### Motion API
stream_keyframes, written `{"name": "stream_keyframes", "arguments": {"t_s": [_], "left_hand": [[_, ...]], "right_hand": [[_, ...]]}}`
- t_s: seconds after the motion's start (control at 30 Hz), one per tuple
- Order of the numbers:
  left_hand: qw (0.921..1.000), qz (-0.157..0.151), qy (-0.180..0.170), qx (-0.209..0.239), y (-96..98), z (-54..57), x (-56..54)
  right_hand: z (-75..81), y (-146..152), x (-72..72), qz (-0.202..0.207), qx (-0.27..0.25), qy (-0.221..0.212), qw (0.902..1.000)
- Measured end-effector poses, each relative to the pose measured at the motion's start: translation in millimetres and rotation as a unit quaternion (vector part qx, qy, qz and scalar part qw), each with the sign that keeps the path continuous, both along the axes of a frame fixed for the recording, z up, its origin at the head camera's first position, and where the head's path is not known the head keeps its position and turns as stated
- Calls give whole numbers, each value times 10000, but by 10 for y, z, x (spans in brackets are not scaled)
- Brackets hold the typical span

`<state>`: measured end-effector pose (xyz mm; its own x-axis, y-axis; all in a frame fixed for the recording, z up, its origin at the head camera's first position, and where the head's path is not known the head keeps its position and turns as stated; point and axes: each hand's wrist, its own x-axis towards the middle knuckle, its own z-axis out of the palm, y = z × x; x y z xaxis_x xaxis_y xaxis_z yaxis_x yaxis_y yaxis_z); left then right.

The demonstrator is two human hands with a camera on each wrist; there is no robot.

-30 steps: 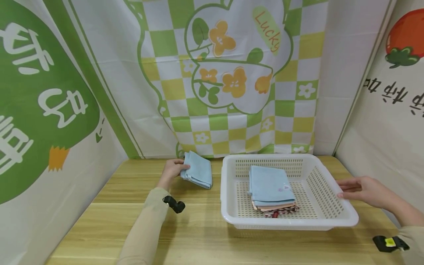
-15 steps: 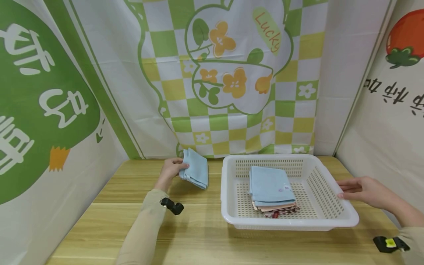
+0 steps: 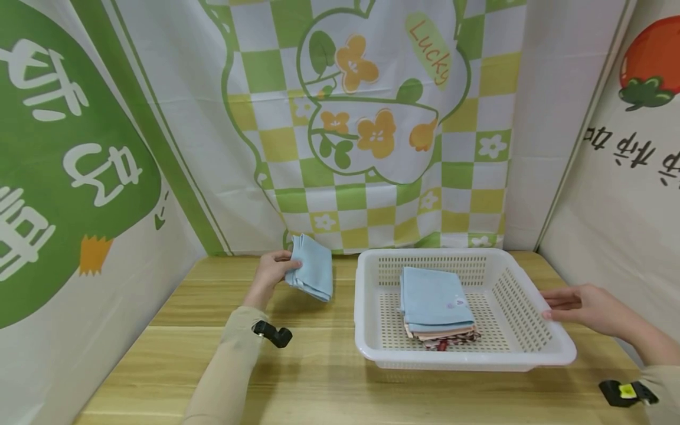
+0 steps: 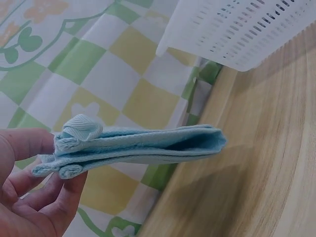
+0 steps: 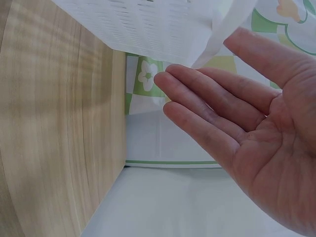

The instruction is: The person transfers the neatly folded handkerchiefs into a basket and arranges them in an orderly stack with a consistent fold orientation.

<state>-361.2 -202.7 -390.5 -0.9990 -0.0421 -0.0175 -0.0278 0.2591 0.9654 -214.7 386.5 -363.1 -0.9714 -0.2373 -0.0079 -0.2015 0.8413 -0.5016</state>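
Note:
My left hand [image 3: 271, 274] pinches a folded light blue cloth [image 3: 313, 268] by its left edge, thumb on one face and fingers on the other. In the left wrist view the cloth's folded layers [image 4: 148, 145] show edge-on, tilted above the wooden table. To the right stands a white perforated plastic basket [image 3: 467, 357]. Inside it lies a stack of folded cloths, a light blue cloth [image 3: 435, 295] on top, with peach and dark patterned ones below. My right hand [image 3: 584, 307] is at the basket's right rim, its fingers nearly straight, as the right wrist view also shows.
The wooden table [image 3: 319, 383] ends at a checked green and yellow curtain [image 3: 372, 206] behind. Printed fabric walls stand on the left [image 3: 69, 177] and right [image 3: 627, 195]. Each wrist wears a small black camera [image 3: 273, 333].
My left hand has shifted slightly left and upward with the blue cloth, which now stands a little more upright. The right hand and the basket have stayed in place.

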Motion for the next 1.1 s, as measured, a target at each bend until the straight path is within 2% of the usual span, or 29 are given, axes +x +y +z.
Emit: {"name": "stream_keyframes", "arguments": {"t_s": [0.37,0.67,1.1], "left_hand": [[9999,-77,-5,67,-28,155,119],[9997,-181,142,111,-7,306,201],[9988,-314,234,308,32,411,241]], "right_hand": [[0,0,-6,-53,18,-40,10000],[-2,-11,-2,-3,25,-34,10000],[2,-12,-5,-21,34,-111,9999]]}}
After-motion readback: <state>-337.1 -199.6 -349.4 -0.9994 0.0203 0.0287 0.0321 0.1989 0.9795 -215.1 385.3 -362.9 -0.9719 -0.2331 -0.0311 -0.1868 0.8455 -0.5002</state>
